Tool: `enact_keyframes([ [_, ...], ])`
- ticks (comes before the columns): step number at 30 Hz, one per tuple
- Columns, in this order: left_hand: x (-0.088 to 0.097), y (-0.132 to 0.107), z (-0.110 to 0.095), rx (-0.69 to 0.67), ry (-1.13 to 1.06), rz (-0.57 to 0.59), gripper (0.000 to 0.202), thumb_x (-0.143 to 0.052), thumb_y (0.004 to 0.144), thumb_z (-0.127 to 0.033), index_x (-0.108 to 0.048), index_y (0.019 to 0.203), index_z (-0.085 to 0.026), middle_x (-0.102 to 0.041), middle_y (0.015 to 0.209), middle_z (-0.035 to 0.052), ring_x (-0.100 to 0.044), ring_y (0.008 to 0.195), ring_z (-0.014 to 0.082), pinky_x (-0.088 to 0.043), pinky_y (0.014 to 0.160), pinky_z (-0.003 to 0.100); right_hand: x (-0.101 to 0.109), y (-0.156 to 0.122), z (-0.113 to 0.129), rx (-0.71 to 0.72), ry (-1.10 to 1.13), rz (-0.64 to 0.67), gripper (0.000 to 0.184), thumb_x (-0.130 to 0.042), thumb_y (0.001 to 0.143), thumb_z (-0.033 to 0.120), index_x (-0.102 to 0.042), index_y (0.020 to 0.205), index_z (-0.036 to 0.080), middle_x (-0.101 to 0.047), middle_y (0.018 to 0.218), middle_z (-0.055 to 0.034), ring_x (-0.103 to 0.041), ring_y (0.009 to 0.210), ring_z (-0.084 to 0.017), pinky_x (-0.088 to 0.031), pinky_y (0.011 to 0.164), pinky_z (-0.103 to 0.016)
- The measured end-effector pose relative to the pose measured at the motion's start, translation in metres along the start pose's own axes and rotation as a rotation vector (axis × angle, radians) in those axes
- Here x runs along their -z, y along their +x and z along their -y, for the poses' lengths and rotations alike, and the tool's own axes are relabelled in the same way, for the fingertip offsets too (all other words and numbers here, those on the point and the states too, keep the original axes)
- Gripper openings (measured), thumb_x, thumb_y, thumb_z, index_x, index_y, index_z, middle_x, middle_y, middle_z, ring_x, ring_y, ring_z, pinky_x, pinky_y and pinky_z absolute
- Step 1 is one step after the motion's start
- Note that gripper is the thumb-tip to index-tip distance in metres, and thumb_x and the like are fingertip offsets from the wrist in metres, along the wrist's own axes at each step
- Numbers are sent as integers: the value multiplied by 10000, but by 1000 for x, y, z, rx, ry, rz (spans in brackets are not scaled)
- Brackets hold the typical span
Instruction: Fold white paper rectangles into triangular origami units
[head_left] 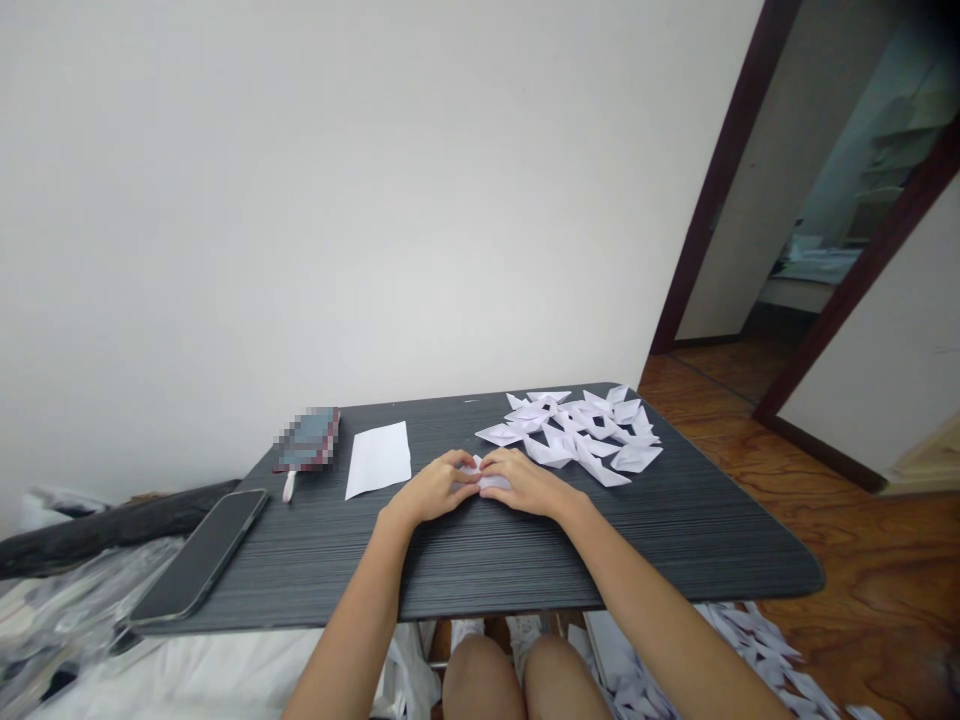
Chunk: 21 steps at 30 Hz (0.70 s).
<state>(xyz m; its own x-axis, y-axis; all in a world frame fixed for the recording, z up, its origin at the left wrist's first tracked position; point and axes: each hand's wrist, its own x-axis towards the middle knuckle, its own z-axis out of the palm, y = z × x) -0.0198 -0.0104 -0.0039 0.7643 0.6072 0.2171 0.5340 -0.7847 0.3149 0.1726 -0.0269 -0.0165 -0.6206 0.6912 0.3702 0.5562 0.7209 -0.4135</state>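
Note:
Both my hands rest together at the middle of a dark striped table [675, 540]. My left hand [433, 490] and my right hand [525, 482] have their fingers curled and pressed onto a small white folded paper [487, 477] that shows only partly between them. Just beyond my right hand lies a pile of several folded white paper shapes [581, 430]. A flat white sheet of paper [379, 458] lies to the left of my left hand.
A black phone [202, 553] lies face up at the table's left front corner. A small booklet [309, 440] with a white tag sits behind it. More folded papers [720, 660] litter the wooden floor under the table. An open doorway [810, 250] is at right.

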Motion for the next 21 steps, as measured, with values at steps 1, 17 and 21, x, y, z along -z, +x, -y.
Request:
enact_keyframes([
  [1,0,0,0,-1,-1,0,303,-385,817,-342,-604,986,-218,-499,1019,57,-479,955,153,-352,880,276,0,0,1,4,-10,-5,236,-500,764,295,-597,929,157,-555,996,-67,-466,978,-185,-323,874,-328],
  [17,-2,2,-3,-14,63,-68,349,-319,848,-312,-633,870,-160,-580,930,66,-523,878,143,-396,810,251,-3,2,2,37,-101,-60,187,-463,783,214,-610,881,154,-588,918,-65,-497,915,-174,-362,817,-317],
  [21,-5,2,-4,-1,98,-94,354,-307,852,-306,-628,856,-157,-592,913,68,-530,866,145,-404,803,256,-4,2,1,33,-80,-62,191,-438,799,195,-613,859,147,-580,895,-68,-499,894,-163,-374,802,-298],
])
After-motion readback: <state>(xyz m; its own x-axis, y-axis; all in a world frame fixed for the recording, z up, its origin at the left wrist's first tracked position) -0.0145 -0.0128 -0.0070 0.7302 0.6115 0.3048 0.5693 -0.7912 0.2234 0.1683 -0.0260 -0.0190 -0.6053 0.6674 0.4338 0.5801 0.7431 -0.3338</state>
